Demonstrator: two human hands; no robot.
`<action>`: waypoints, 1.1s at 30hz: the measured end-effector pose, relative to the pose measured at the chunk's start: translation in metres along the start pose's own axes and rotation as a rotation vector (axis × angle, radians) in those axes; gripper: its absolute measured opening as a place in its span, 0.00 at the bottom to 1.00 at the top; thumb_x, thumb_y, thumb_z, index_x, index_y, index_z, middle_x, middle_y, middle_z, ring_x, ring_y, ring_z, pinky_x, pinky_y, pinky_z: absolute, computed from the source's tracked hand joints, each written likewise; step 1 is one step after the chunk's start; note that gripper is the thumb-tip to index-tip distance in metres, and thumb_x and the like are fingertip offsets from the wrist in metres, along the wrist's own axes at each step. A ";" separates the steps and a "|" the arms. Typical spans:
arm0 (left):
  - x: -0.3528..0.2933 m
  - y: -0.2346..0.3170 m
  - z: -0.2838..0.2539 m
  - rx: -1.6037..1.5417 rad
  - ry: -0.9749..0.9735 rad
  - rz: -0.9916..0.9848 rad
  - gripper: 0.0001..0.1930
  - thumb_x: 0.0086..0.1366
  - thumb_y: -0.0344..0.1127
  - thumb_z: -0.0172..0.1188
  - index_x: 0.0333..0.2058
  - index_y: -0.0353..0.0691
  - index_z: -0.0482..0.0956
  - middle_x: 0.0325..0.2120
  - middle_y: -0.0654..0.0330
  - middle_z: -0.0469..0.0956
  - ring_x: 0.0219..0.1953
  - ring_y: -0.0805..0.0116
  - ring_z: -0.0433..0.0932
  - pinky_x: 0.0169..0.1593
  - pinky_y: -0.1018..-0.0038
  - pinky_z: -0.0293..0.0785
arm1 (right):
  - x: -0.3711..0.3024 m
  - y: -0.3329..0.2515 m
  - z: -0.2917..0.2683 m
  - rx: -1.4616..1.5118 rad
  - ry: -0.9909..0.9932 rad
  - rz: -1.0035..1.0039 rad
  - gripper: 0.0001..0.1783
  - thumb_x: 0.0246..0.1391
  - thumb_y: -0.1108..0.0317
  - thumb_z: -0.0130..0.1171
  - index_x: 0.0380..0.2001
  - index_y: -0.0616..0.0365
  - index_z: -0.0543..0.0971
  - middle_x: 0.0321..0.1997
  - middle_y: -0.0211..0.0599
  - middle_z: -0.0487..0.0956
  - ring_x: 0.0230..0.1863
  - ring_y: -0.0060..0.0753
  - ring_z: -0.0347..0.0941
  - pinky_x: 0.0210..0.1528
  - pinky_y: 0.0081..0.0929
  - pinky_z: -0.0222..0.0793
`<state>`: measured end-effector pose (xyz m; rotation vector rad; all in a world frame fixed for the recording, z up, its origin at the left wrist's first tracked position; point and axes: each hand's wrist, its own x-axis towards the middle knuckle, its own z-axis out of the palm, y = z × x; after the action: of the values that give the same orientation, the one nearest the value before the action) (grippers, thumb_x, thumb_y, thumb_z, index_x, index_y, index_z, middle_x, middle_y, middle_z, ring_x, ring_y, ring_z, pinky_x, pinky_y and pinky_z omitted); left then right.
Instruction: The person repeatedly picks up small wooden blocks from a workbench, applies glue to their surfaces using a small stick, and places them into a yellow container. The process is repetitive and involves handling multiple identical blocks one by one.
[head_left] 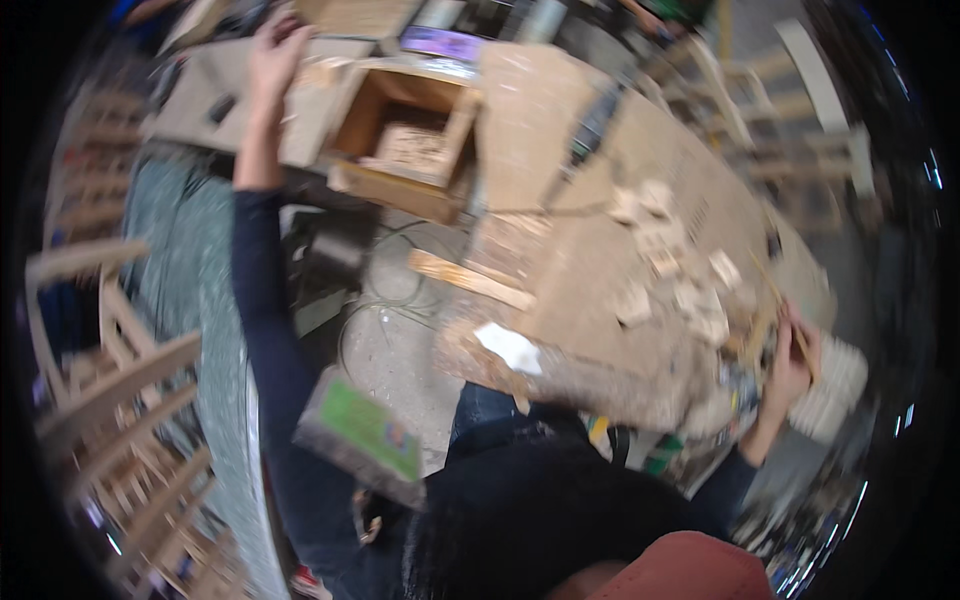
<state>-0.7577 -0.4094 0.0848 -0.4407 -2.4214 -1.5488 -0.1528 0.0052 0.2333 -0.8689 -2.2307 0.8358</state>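
My left arm stretches far forward. My left hand [275,55] is over a cardboard-covered surface [210,110] at the far left, beside an open wooden box [395,190]. Its fingers look bent but are smeared by motion, so what they hold, if anything, is unclear. Out to the right, past the edge of a cardboard-covered bench [590,300], my right hand [790,365] is closed round a thin yellowish stick [768,280]. Several small pale wooden blocks [660,240] lie scattered on the bench near it.
A dark power tool [595,125] lies on the bench's far part. A wooden strip [470,278] juts over its left edge, near a white scrap [508,348]. Wooden frames [130,400] stand at left beside a green-covered surface [175,260]. A cable [365,310] loops on the floor.
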 end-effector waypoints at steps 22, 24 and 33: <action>-0.572 0.453 0.350 -0.107 -1.677 0.724 0.25 0.57 0.40 0.63 0.52 0.38 0.71 0.45 0.48 0.76 0.49 0.49 0.74 0.53 0.61 0.70 | -0.130 0.241 -0.330 -0.134 0.440 0.042 0.14 0.64 0.69 0.48 0.47 0.66 0.75 0.47 0.40 0.79 0.44 0.30 0.78 0.39 0.23 0.73; -0.624 0.491 0.376 -0.093 -1.838 0.603 0.23 0.58 0.42 0.62 0.51 0.39 0.72 0.45 0.48 0.76 0.48 0.50 0.74 0.52 0.62 0.71 | -0.141 0.266 -0.340 -0.098 0.434 0.061 0.12 0.63 0.70 0.50 0.46 0.66 0.75 0.46 0.40 0.78 0.43 0.31 0.78 0.44 0.25 0.72; -0.730 0.579 0.565 -0.060 -1.317 0.756 0.24 0.52 0.31 0.59 0.50 0.36 0.72 0.41 0.45 0.73 0.44 0.46 0.75 0.48 0.59 0.72 | -0.185 0.333 -0.361 -0.018 0.326 0.134 0.12 0.64 0.71 0.46 0.45 0.63 0.76 0.44 0.41 0.79 0.42 0.34 0.78 0.42 0.26 0.72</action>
<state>0.1163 0.2414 0.0808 -2.6406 -2.2387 -1.0250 0.3352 0.1846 0.1626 -1.0894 -1.9155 0.6784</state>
